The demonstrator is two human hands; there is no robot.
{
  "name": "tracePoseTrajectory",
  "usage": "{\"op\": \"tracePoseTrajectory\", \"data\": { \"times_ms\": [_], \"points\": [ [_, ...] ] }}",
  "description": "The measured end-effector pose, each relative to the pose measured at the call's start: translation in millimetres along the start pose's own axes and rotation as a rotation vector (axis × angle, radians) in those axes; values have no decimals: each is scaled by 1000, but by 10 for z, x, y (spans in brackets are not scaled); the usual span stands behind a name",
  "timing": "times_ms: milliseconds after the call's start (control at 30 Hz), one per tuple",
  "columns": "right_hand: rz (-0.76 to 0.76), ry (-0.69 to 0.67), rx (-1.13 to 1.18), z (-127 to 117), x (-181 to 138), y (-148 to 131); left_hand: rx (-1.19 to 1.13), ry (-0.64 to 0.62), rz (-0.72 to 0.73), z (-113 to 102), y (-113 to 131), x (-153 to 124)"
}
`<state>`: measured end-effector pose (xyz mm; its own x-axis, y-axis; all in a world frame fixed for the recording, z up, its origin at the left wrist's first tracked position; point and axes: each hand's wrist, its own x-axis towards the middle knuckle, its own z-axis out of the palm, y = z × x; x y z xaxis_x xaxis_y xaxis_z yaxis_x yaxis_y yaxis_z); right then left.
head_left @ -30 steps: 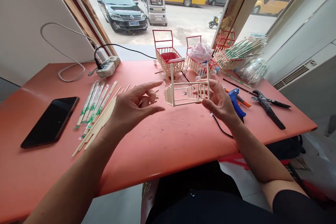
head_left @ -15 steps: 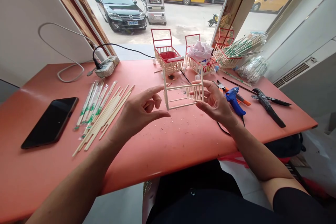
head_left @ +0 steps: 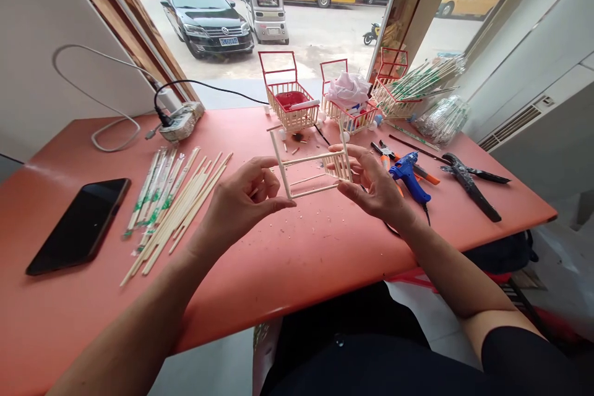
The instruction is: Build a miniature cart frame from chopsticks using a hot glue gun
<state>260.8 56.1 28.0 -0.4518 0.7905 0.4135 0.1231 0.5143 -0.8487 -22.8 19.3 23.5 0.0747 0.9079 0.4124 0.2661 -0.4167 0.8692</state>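
Note:
A small openwork frame of pale wooden sticks (head_left: pixel 310 163) is held up above the table between my two hands. My left hand (head_left: pixel 244 193) has thumb and index finger at the frame's left post and lower corner, its other fingers curled in. At the opposite end my right hand (head_left: pixel 378 189) grips the side with the close-set upright sticks, thumb in front and fingers behind. Two thin posts rise above the frame's upper bar, and it is slightly tilted. The right fingers are partly hidden behind the sticks.
Loose sticks (head_left: pixel 185 216), wrapped chopsticks (head_left: pixel 155 189) and a phone (head_left: pixel 78 226) lie left. A blue glue gun (head_left: pixel 409 176), pliers (head_left: pixel 383 151) and black-handled shears (head_left: pixel 471 185) lie right. Red-trimmed stick carts (head_left: pixel 294 111) stand behind, near a power strip (head_left: pixel 183 120).
The stick frame has tilted and shifted left, its left post now leaning. My left thumb and index finger have come onto its left end. The camera view has turned slightly right.

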Motion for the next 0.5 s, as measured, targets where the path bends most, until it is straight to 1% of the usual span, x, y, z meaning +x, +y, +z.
{"op": "tracePoseTrajectory", "data": {
  "times_ms": [267, 500],
  "points": [
    [-3, -4, -24, -1, -1, 18, -2, -32, -47, 27, 65, 14],
    [-3, -18, -58, -25, 0, 13, 16, -21, 0, 56, 17, -6]
  ]
}}
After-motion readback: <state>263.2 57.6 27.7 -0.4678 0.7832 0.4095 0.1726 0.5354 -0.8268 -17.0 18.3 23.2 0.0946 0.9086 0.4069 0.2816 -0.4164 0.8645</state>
